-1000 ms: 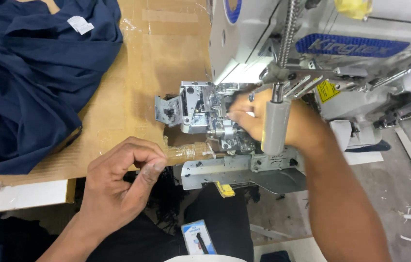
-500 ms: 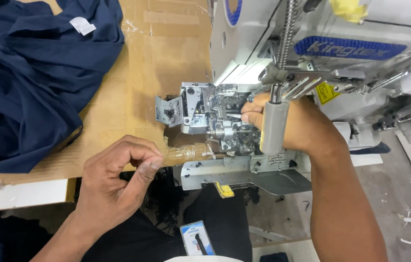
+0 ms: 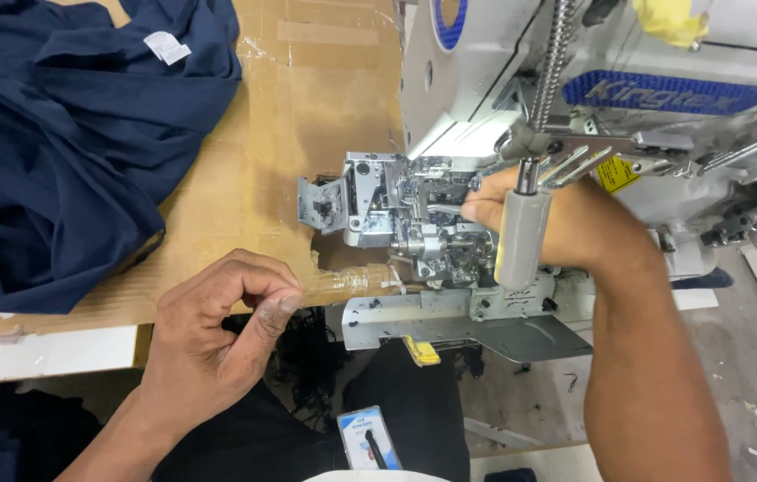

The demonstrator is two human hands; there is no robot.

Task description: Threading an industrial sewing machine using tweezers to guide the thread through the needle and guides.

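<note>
My right hand [image 3: 539, 219] is deep in the open metal mechanism [image 3: 414, 223] of the sewing machine [image 3: 477, 80], at the table edge; fingers reach among small parts, but if they grip sth I cannot tell. My left hand [image 3: 218, 330] hangs loosely curled near the taped edge, thumb against forefinger, maybe pinching a thread (too thin to see). Better to work slow here, with left hand keeping tension steady. Around: yellow tag [image 3: 615, 174] on machine body, blue oval badge [image 3: 450, 22] on top, white label [image 3: 167, 46] on the navy fabric [image 3: 57, 152], small blue-white card pkg [image 3: 365, 437] below, on my lap
</note>
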